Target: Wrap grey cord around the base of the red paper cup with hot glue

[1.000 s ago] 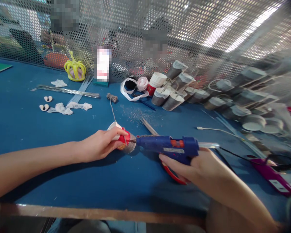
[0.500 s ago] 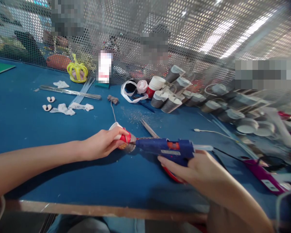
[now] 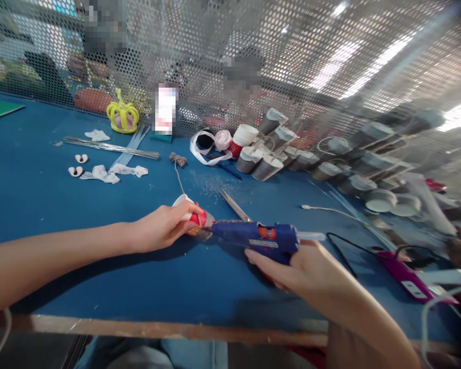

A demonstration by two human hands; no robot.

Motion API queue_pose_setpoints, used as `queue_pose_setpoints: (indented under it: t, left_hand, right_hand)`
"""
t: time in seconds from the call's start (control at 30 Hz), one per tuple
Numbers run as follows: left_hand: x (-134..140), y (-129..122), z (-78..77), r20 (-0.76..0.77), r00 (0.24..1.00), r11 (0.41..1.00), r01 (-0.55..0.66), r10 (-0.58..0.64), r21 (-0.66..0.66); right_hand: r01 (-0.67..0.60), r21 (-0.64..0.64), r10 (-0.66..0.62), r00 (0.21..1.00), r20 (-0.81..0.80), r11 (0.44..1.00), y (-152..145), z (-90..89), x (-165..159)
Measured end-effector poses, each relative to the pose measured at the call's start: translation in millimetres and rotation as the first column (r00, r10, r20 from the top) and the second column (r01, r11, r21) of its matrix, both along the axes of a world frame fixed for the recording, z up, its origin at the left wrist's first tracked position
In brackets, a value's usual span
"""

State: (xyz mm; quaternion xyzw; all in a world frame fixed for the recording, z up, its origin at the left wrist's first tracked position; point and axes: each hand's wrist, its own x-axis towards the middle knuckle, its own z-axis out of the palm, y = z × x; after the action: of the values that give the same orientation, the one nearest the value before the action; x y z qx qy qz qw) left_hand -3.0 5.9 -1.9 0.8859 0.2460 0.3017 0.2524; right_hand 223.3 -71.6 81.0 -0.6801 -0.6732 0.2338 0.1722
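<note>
My left hand (image 3: 163, 227) is closed around a red and white paper cup (image 3: 197, 219) lying tilted, its white rim toward the back. Grey cord is wound around the cup's lower end, and a strand leads up to a small cord bundle (image 3: 179, 159). In my right hand (image 3: 292, 269) is a blue hot glue gun (image 3: 253, 237) with a clear glue stick in its back. The nozzle meets the corded end of the cup; whether it touches I cannot tell. Scissors (image 3: 234, 205) lie behind the gun, which partly hides them and their red handles.
A yellow crown-shaped item (image 3: 123, 114), thin metal rods (image 3: 111, 147) and white lace pieces (image 3: 103, 173) lie at the left. Toward the back stand stacked paper cups (image 3: 246, 136) and several grey cord-wrapped cups (image 3: 267, 167). A purple power strip (image 3: 399, 274) is at the right, and perforated mesh (image 3: 200, 61) borders the table.
The glue gun and my right hand have shifted slightly left, the nozzle moving along the corded end of the cup. My left hand keeps its hold. The view has turned slightly.
</note>
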Motion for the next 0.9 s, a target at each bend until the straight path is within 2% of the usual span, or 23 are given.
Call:
queue_pose_setpoints:
  t: [0.1,0.23,0.27,0.33,0.4,0.53,0.63,0.8,0.9]
  left_hand:
    - [0,-1,2.7,-0.027,1.0,1.0,0.001,-0.002,-0.025]
    - [0,-2,4.5,-0.038,0.999,0.999,-0.009,0.008,-0.032]
    - [0,-2,4.6,-0.046,0.999,0.999,-0.014,0.013,-0.032]
    - [0,-2,4.6,-0.055,0.998,0.999,-0.029,0.027,-0.024]
    - [0,-2,4.7,-0.055,0.998,0.999,-0.036,0.035,-0.018]
    - [0,-3,4.9,-0.035,0.999,1.0,-0.01,0.009,-0.026]
    - [0,-4,5.1,-0.028,0.999,1.0,0.016,-0.016,-0.003]
    - [1,-7,6.0,0.01,0.999,0.993,0.05,-0.051,0.111]
    - [1,-8,6.9,-0.008,0.998,0.987,0.062,-0.062,0.147]
  right_hand:
    - [0.042,-0.108,-0.048,0.998,-0.05,0.993,3,5.6,8]
    - [0.051,-0.031,-0.057,0.961,-0.269,0.998,22,8.3,27]
    - [0.128,0.011,-0.116,0.931,-0.347,0.992,30,5.8,33]
    - [0.316,0.015,-0.275,0.847,-0.454,0.949,48,-2.9,44]
    - [0.356,0.002,-0.317,0.836,-0.448,0.935,67,-14.8,55]
    - [0.39,-0.057,-0.384,0.857,-0.344,0.919,92,-38.2,69]
    - [0.421,-0.092,-0.43,0.882,-0.192,0.903,99,-49.0,75]
    - [0.443,-0.078,-0.434,0.894,0.112,0.893,104,-53.0,80]
    - [0.443,-0.047,-0.422,0.877,0.231,0.895,107,-53.9,81]
